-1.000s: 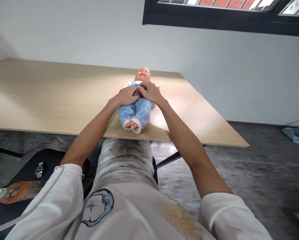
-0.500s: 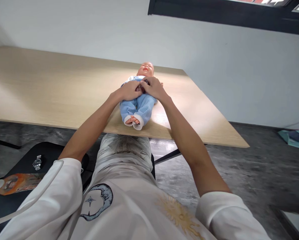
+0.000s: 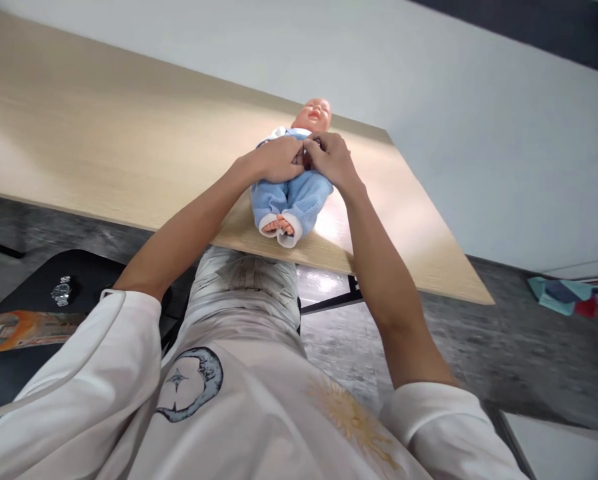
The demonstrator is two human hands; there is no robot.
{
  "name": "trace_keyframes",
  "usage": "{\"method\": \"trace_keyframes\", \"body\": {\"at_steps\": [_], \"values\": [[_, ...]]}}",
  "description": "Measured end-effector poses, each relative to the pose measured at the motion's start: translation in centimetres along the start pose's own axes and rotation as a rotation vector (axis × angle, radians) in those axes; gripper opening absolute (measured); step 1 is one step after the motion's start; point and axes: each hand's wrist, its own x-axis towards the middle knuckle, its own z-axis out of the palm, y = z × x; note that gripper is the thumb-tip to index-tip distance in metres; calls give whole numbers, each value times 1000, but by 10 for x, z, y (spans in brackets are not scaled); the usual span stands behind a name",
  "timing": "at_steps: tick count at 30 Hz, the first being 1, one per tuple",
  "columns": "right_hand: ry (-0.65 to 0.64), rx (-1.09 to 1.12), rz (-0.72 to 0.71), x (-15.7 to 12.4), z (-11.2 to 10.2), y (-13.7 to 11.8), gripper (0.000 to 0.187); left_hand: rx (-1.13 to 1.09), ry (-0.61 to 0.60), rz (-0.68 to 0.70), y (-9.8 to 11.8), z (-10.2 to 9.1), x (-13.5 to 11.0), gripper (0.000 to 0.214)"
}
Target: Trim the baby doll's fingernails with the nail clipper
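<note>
A wooden table [image 3: 129, 113] fills 12 o'clock, with a teal cloth [image 3: 561, 293] on the floor [image 3: 479, 333] at 3 and a watch [image 3: 62, 291] on a black seat [image 3: 29, 273] at 9. A doll [image 3: 299, 200] lies on its back at the table's near edge, feet toward the person. The left hand [image 3: 276, 160] and right hand [image 3: 329, 159] sit together on its chest, fingers [image 3: 299, 155] bunched on the blue suit (what they pinch is hidden).

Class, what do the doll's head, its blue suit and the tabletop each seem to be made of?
The doll's head looks like smooth moulded vinyl, with a sheen. The blue suit looks like fleece, its surface fuzzy. The tabletop, with its even pale grain, looks like laminate, perhaps veneer.
</note>
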Motion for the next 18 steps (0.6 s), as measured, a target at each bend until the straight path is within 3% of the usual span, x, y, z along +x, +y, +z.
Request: {"method": "trace_keyframes", "body": {"at_steps": [5, 14, 18], "values": [[7, 25, 9, -3, 0, -5, 56, 19, 22, -11, 2, 4, 1, 7], [-7, 47, 1, -1, 1, -2, 48, 162, -44, 83, -3, 1, 0, 19], [-3, 68, 12, 1, 3, 0, 47, 210, -63, 58, 2, -2, -1, 16]]}}
